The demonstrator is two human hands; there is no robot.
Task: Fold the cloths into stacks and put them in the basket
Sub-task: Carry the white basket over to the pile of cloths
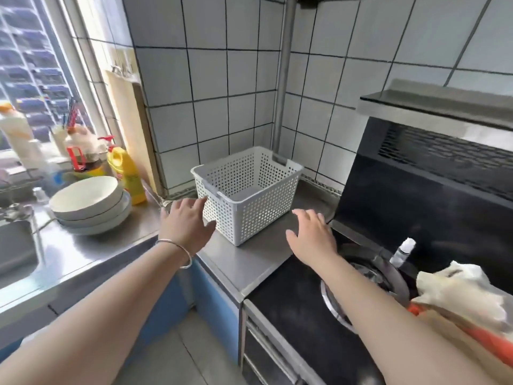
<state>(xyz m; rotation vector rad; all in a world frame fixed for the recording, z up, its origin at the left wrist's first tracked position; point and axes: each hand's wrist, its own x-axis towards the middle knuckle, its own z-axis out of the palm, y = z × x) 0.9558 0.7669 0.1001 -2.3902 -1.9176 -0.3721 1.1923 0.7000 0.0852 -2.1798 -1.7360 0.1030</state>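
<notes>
Stainless steel counter [249, 259] ran along a corner of white tiled wall [216, 79], with a window at 10 o'clock. White perforated basket [247, 190] stood on the counter at 12 o'clock, nothing showing inside it, its back rim close to the wall corner and a grey pipe [283, 79]. Left hand [186, 222] reached at the basket's left side, fingers spread wide, holding nothing; whether the fingertips touched the wall of the basket could not be told. Bangle [177, 252] sat on that wrist. Right hand [313, 234] hovered just right of the basket, fingers loose and wide, holding nothing. Bare steel lay in front of the basket toward the counter's front edge. Cloths [460, 293], pale over orange, were heaped at 4 o'clock beside the black stove [291, 309], well apart from the basket. Stacked bowls [88, 204] sat at 9 o'clock, a yellow bottle [127, 176] behind them, a cutting board [130, 129] leaning on the wall. Range hood [444, 112] overhung at 2 o'clock.
</notes>
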